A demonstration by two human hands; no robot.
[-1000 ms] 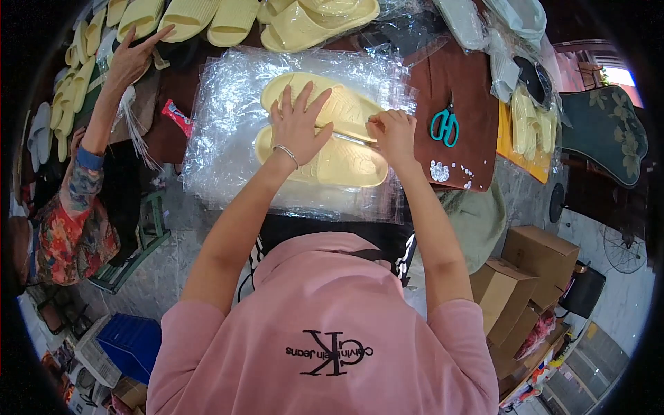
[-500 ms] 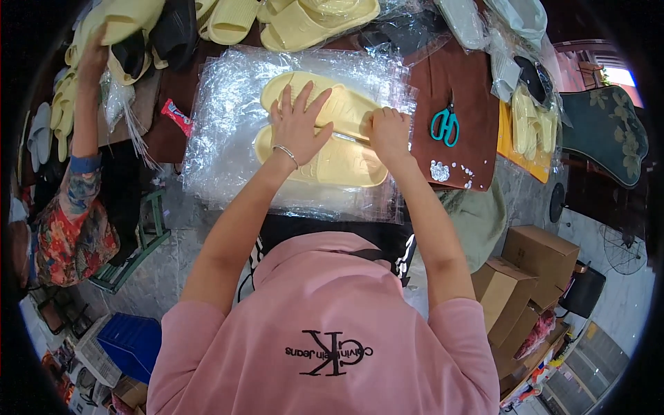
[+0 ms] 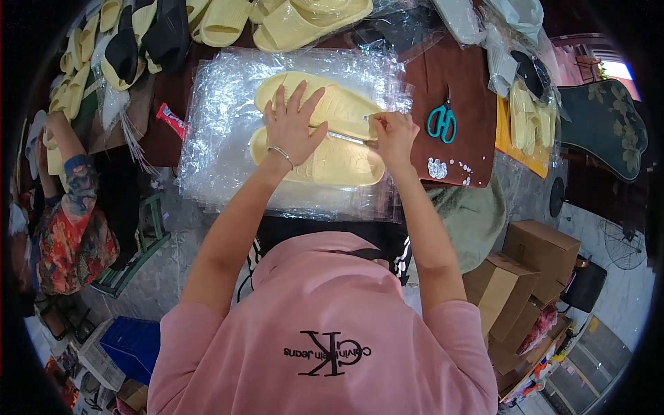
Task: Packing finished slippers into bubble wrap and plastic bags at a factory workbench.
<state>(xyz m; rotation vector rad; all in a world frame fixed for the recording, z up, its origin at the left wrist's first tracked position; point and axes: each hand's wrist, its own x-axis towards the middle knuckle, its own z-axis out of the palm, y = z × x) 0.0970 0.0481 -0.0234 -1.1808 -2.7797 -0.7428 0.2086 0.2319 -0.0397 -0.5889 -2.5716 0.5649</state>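
Two pale yellow slide slippers [image 3: 346,169] lie side by side before us on stacked clear plastic bags [image 3: 221,152]. Our left hand [image 3: 294,130] rests across both, fingers spread; our right hand [image 3: 382,124] curls its fingers at the farther slipper's right end, and we cannot tell whether they pinch anything. Turquoise-handled scissors [image 3: 443,123] lie to our right on the brown tabletop [image 3: 453,76], with more yellow slippers [image 3: 304,29] along the far side.

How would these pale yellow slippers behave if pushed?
The pale yellow slippers look long and low, so rolling seems unlikely. The glossy clear plastic bags underneath could let them slide, though the left hand on top might resist.
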